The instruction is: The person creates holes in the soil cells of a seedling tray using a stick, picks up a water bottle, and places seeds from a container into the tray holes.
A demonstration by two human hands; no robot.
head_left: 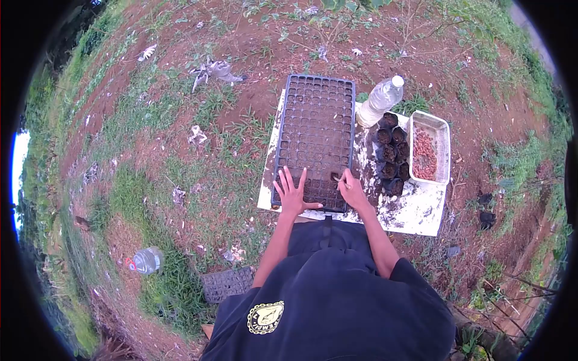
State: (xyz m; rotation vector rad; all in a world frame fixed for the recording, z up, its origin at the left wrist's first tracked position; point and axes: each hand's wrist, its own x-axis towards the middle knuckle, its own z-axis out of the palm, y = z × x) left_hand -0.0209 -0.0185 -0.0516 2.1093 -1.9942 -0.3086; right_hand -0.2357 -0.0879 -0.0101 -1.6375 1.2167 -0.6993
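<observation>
A black seedling tray point(351, 129) with many small cells of dark soil lies lengthwise in front of me on a white board. My left hand point(293, 194) rests with fingers spread over the tray's near left corner. Over the near right cells, my right hand point(351, 189) is closed in a pinch, its fingertips beside a darker hole in the soil. Whatever those fingers hold is too small to make out.
Right of the tray stand a clear plastic bottle point(382, 101), several black soil-filled pots point(389, 153) and a white basket point(447, 141) of reddish seeds point(424, 157). The soil-smeared white board point(415, 210) lies beneath. Another tray point(227, 285) and a plastic jug point(147, 260) lie on the grass.
</observation>
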